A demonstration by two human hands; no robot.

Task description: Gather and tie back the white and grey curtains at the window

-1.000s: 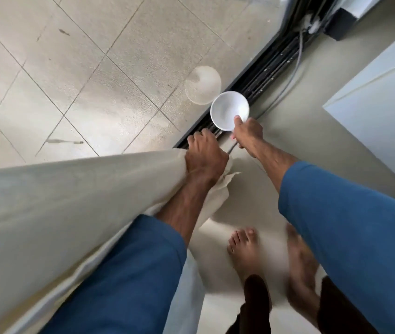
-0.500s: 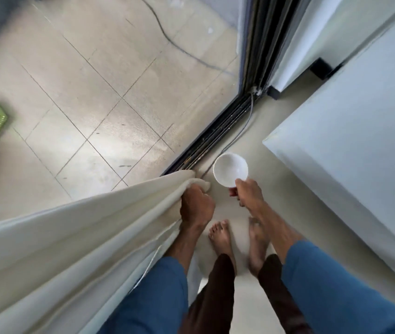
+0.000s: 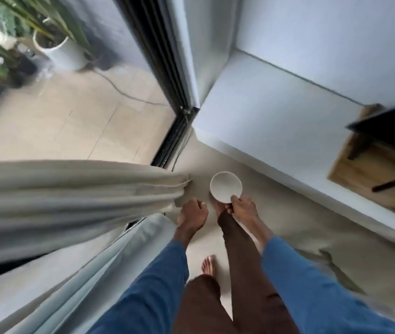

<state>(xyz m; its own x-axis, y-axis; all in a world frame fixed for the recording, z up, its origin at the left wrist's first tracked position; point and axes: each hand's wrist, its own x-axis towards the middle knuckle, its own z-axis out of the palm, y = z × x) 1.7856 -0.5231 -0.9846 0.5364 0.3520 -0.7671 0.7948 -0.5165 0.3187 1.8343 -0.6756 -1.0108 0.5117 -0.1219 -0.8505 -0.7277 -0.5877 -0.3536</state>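
Note:
The white curtain [image 3: 71, 196] is bunched into a thick fold that runs from the left edge to its hem near the middle. Under it hangs the pale grey curtain [image 3: 119, 261]. My left hand [image 3: 192, 212] is curled into a fist just right of the white curtain's hem, and no fabric shows between its fingers. Further right, my right hand [image 3: 242, 208] pinches the rim of a small white bowl [image 3: 226, 185] above the floor.
The black sliding-door track [image 3: 172, 138] and frame run up the middle, with a cable beside it. Outside the glass stand a white plant pot [image 3: 64, 49] and tiles. A white ledge [image 3: 288, 121] and a wooden board [image 3: 370, 169] lie right. My bare foot [image 3: 208, 263] is below.
My left hand, which gripped the white curtain, now sits beside its hem. The view has tilted up toward the door frame. The bowl stays in my right hand.

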